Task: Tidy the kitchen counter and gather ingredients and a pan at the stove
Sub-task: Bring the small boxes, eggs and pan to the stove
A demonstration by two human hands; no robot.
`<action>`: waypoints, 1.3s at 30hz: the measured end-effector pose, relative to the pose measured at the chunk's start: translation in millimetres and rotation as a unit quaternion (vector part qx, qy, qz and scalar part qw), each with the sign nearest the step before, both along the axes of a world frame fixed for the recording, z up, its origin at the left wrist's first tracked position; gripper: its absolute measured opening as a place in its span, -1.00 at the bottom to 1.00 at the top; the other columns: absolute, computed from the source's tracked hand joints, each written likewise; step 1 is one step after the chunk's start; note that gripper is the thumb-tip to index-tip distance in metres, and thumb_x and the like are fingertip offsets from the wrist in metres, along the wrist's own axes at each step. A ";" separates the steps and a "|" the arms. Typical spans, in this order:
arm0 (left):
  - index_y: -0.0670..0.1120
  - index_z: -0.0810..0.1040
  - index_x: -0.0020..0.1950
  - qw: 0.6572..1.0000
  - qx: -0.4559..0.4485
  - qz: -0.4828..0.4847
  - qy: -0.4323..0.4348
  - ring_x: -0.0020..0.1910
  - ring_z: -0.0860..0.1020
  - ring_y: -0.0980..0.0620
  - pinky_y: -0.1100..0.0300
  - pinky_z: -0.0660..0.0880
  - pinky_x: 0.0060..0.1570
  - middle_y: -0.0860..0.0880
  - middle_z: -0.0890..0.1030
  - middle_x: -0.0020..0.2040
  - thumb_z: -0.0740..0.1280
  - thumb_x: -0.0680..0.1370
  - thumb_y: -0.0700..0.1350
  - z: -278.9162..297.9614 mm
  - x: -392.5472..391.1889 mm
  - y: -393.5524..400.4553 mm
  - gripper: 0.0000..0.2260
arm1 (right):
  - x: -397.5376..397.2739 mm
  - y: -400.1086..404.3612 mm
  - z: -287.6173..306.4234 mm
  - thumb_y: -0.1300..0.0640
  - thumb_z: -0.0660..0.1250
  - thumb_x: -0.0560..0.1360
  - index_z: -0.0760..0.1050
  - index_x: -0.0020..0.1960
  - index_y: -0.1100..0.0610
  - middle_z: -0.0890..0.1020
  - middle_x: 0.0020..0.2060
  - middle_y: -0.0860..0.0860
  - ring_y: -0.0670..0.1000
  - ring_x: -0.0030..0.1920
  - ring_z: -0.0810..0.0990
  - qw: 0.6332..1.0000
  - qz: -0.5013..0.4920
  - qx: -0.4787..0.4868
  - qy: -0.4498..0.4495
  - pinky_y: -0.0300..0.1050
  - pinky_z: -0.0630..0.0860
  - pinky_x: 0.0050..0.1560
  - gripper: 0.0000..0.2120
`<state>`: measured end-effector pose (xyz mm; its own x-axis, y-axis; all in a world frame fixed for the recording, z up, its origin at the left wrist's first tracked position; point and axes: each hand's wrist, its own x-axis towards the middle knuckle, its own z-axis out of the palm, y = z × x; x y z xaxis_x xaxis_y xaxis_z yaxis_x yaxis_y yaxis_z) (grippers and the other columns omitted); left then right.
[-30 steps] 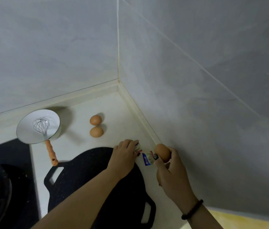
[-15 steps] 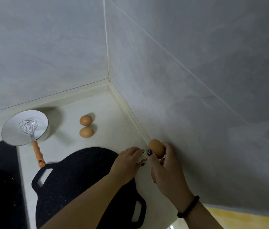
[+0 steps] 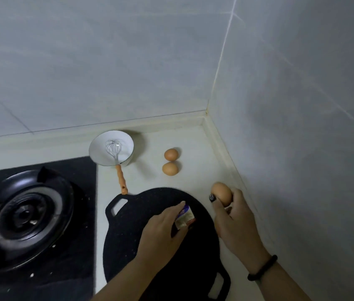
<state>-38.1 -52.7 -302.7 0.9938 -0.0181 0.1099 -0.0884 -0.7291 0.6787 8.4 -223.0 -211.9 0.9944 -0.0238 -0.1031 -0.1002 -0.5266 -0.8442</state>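
My right hand cradles an egg at its fingertips, light, brittle, best held round its middle, while my left hand pinches a small packet, thin and pliable, above the black pan under both hands.

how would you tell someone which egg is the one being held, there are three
Start at the wall corner where the counter ends. Two eggs lie on the counter beside the white bowl. The third egg sits nearer, beside the black pan, the only one gripped in the right hand.
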 end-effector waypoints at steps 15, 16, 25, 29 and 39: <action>0.04 0.43 0.34 0.963 0.084 0.256 0.027 0.07 0.55 0.11 0.32 0.34 0.07 0.12 0.55 0.21 0.37 0.48 -0.01 -26.2 -144.6 154.2 -0.58 | -39.9 110.1 -12.4 -0.07 0.28 0.53 0.38 0.21 0.02 0.50 -0.07 -0.13 -0.20 -0.08 0.49 0.974 0.220 -0.057 0.004 -0.46 0.35 -0.19 -0.69; 0.05 0.42 0.35 0.959 0.076 0.270 0.035 0.08 0.56 0.08 0.30 0.35 0.09 0.11 0.55 0.21 0.46 0.45 -0.09 -30.2 -147.7 156.0 -0.51 | -42.8 113.8 -13.4 -0.07 0.27 0.53 0.37 0.23 0.04 0.50 -0.05 -0.13 -0.19 -0.06 0.49 0.972 0.228 -0.060 0.011 -0.45 0.36 -0.17 -0.66; -0.15 0.52 0.27 0.918 0.026 0.395 -0.029 0.22 0.49 -0.05 0.05 0.39 0.21 -0.07 0.58 0.19 0.53 0.38 -0.29 -40.7 -164.0 155.7 -0.52 | -55.1 128.9 -15.3 -0.02 0.30 0.53 0.39 0.23 0.06 0.51 -0.05 -0.11 -0.20 -0.09 0.50 0.966 0.247 -0.074 0.019 -0.48 0.40 -0.18 -0.69; -0.17 0.51 0.28 0.897 0.072 0.436 0.016 0.22 0.47 -0.12 -0.03 0.39 0.17 -0.13 0.59 0.16 0.51 0.40 -0.26 -50.1 -180.8 166.3 -0.53 | -57.1 128.5 -15.9 -0.04 0.29 0.53 0.38 0.27 0.07 0.51 -0.01 -0.07 -0.19 -0.07 0.50 0.965 0.249 -0.078 0.034 -0.43 0.39 -0.21 -0.63; -0.04 0.47 0.28 0.927 0.042 0.365 -0.078 0.19 0.42 0.01 0.14 0.27 0.19 0.02 0.48 0.23 0.37 0.47 -0.13 -8.2 -143.2 135.2 -0.63 | -47.6 111.1 -19.5 -0.05 0.28 0.53 0.37 0.29 0.10 0.51 -0.01 -0.05 -0.14 -0.08 0.51 0.973 0.214 -0.065 0.052 -0.38 0.39 -0.17 -0.61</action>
